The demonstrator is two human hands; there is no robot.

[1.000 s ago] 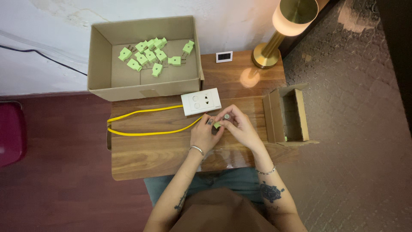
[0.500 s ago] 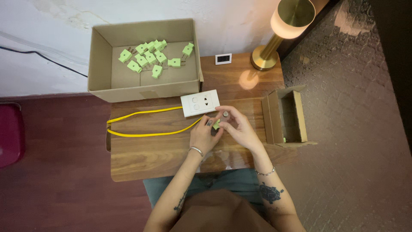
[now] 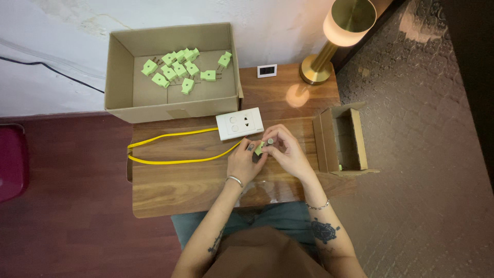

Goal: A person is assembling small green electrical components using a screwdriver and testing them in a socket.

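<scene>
Over a wooden table (image 3: 190, 185), the left hand (image 3: 244, 163) and right hand (image 3: 286, 150) meet and pinch a small green plug (image 3: 260, 148) between their fingertips. Just above them lies a white socket plate (image 3: 240, 123) with a yellow cable (image 3: 175, 149) looping left. A large cardboard box (image 3: 119, 77) holds more green plugs (image 3: 180, 69), and a small open box (image 3: 324, 138) stands to the right.

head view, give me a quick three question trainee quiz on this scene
1. True or false: both hands meet on one small green plug.
2. Where do the other green plugs lie? A) small open box B) large cardboard box C) the floor
3. What is the yellow cable joined to?

Key: 1 true. 2 B, the large cardboard box. 3 the white socket plate.
</scene>
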